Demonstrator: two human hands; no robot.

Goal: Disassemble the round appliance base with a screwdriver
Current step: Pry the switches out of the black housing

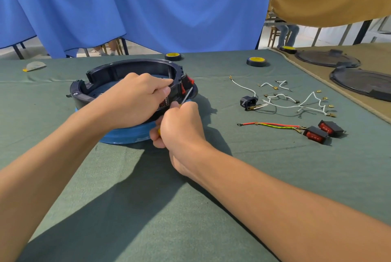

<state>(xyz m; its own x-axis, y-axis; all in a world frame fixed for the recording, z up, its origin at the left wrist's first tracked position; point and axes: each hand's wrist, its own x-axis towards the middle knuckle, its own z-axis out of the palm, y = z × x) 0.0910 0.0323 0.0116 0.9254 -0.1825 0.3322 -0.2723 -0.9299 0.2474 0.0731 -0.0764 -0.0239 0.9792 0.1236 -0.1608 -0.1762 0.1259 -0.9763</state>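
The round black appliance base (118, 71) rests on a blue disc (127, 134) at centre left of the green cloth. My left hand (135, 96) grips the near right wall of the base from above. My right hand (179, 126) is closed on a yellow-handled screwdriver (186, 97). Its thin metal shaft points up and right at the red rocker switches (187, 84) set in the base's right side. The handle is mostly hidden in my fist.
To the right lie a black power socket (248, 102) with white wires (296, 101), a red and yellow-green wire (273, 125), and two loose red switches (323, 131). Two tape rolls (257, 61) sit farther back. Black round lids (359, 84) lie at far right.
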